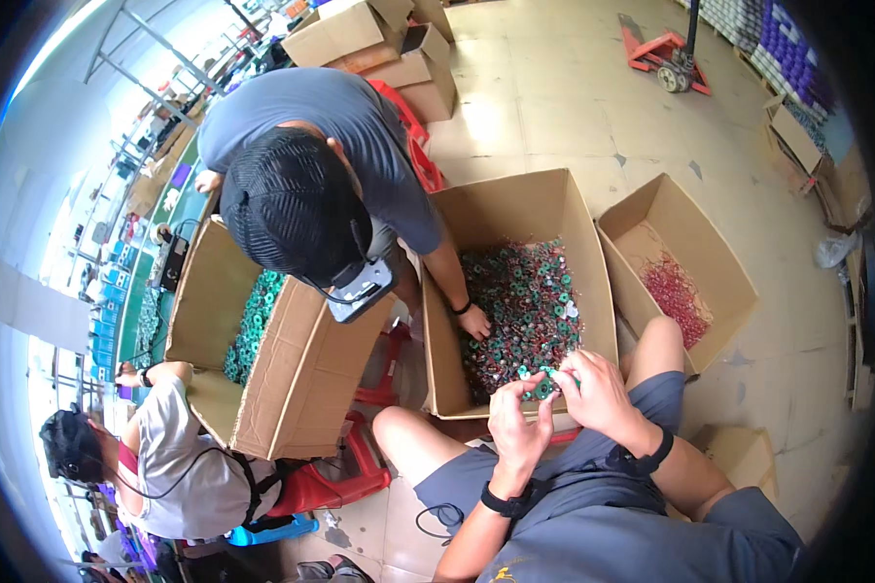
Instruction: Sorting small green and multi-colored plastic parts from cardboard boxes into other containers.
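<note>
My left hand [520,425] and my right hand [596,391] meet above the near edge of a big cardboard box [593,253]. Between them are small green ring-shaped parts [544,388], pinched in the fingers of both hands. Their exact kind is too small to make out. Inside the box lies a heap of similar green ring-shaped parts mixed with red and dark wires [520,291]. A co-worker's hand [474,322] reaches into this heap from the left.
A smaller cardboard box [729,282] on the right holds thin red wires [669,296]. At left, another carton [297,374] contains green parts [255,325]. Two co-workers sit left of me, by red stools [326,486]. A red pallet jack [666,58] stands at the back right.
</note>
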The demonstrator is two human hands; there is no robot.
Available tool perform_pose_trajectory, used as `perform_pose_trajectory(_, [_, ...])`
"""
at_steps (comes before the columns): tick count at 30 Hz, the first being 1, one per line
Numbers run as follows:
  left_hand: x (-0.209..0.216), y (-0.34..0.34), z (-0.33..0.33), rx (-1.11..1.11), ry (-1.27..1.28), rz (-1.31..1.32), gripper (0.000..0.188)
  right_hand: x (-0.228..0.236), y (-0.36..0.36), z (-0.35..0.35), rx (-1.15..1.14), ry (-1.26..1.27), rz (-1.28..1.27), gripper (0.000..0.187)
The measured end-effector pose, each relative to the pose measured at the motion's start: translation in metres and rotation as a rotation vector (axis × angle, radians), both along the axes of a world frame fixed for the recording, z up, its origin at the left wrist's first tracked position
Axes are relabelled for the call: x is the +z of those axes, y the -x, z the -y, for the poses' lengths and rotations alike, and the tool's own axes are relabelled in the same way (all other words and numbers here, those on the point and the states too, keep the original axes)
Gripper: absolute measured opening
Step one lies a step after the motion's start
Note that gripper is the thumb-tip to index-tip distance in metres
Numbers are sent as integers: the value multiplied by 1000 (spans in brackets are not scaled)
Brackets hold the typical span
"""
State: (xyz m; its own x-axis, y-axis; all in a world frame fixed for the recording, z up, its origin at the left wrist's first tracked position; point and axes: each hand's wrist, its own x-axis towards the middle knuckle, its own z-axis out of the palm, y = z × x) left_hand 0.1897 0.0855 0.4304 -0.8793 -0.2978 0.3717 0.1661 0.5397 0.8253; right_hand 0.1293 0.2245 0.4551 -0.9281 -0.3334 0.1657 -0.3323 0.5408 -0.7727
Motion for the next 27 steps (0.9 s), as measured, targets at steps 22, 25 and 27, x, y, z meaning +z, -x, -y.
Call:
perform_pose_trajectory(22, [-11, -11, -4, 22, -155, 66, 44, -29, -3, -9, 59, 166, 229, 13])
perform_pose_trajectory(25, [-13, -10, -5, -10, -102, 205, 48, -24, -10, -3, 74, 174, 98, 14])
perform_pose_trajectory(27, [-13, -12, -2, -14, -75, 102, 48, -18, -11, -6, 139, 204, 189, 14])
